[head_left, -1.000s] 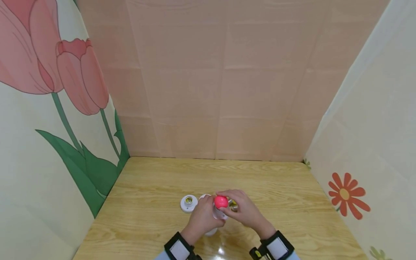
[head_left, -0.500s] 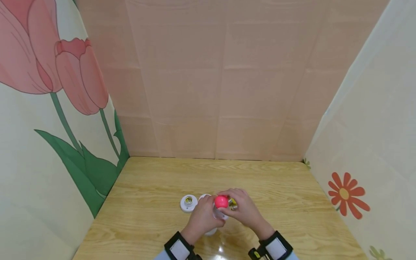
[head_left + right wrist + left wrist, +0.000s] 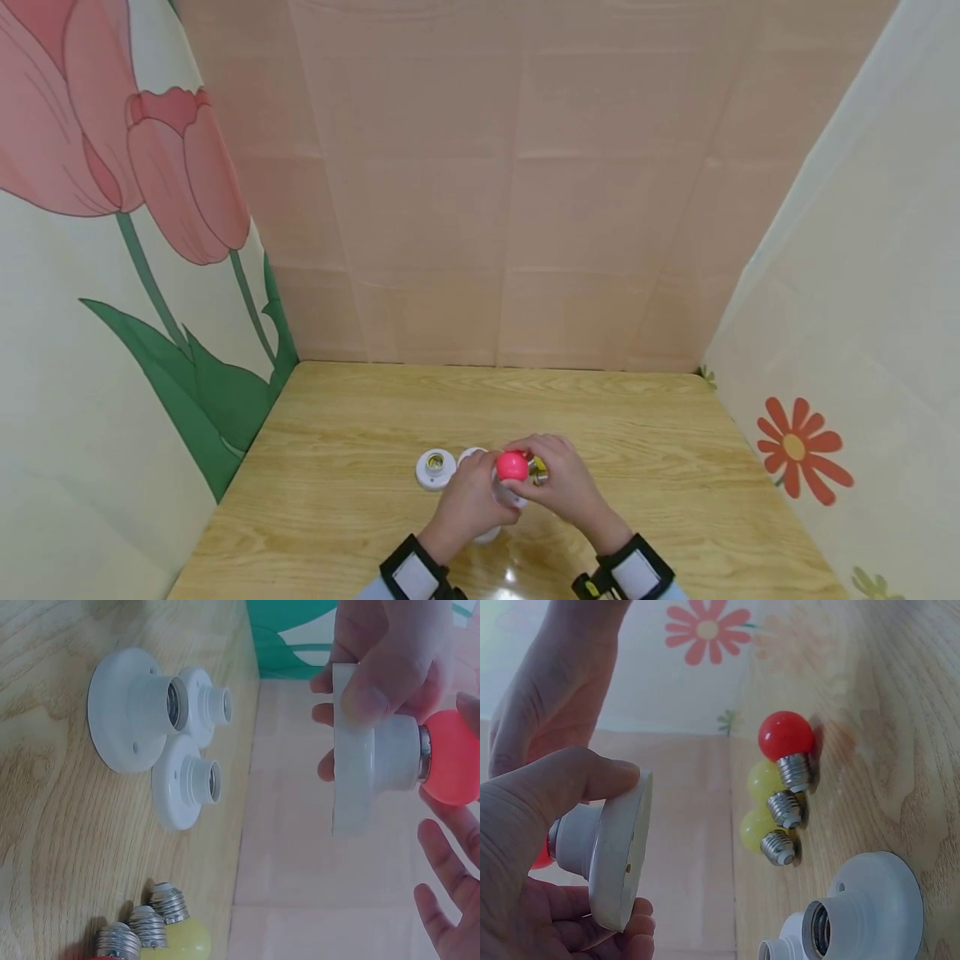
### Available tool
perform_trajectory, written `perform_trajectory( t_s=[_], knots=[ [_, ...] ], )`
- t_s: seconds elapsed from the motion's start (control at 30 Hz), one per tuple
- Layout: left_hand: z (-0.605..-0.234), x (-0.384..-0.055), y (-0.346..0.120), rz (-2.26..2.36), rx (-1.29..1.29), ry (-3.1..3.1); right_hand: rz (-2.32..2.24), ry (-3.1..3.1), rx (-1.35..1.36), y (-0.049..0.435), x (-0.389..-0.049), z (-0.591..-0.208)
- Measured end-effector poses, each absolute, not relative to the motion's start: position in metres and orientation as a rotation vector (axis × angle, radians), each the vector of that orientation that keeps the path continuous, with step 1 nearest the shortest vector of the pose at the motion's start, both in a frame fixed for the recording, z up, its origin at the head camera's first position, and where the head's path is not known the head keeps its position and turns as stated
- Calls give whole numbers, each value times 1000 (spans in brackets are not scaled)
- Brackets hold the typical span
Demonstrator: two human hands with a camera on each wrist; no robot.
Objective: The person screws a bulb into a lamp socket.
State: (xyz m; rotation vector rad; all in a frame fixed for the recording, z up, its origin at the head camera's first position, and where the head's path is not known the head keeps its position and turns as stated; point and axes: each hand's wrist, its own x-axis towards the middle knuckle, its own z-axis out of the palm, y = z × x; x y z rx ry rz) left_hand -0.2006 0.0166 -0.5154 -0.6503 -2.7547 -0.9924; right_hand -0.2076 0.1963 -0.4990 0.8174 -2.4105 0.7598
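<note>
My left hand (image 3: 471, 498) grips a round white lamp socket (image 3: 360, 750) by its flat base, lifted off the wooden table. In the socket's mouth sits a pinkish-red light bulb (image 3: 512, 466). A strip of its metal screw cap shows between glass and socket in the right wrist view. My right hand (image 3: 564, 486) pinches the bulb's round glass between thumb and fingers, while its other fingers stand away from it. The left wrist view hides most of this bulb behind my left hand.
Three more white sockets (image 3: 127, 712) stand on the table (image 3: 360, 417), openings up. Another red bulb (image 3: 785, 736) and two yellow bulbs (image 3: 759, 829) lie in a row past the held socket. A pinkish cloth wall (image 3: 510, 208) closes off the back.
My right hand has shifted very slightly up and left at the wrist, its fingers staying on the bulb. More of the yellow bulbs shows beside it. My left hand keeps its place.
</note>
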Motion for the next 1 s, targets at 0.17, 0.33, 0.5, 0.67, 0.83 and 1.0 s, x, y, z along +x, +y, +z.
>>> perform_trajectory(
  t_s=[0.17,0.33,0.5,0.67,0.83,1.0],
  knots=[
    [-515,-200,16,-1006,-664,-2744,737,-2380,811,195,-207,-500],
    [-515,-201,17,-1022,-661,-2754,721,-2352,809,194,-208,-501],
    [-517,-201,16,-1003,-647,-2746,749,-2377,843,195,-207,-499],
    [-519,-200,14,-983,-624,-2738,821,-2428,886,200,-205,-497],
    [-517,-200,13,-1009,-608,-2760,812,-2459,712,214,-210,-495],
    [-516,-200,13,-1010,-590,-2793,680,-2517,437,236,-225,-497]
  ],
)
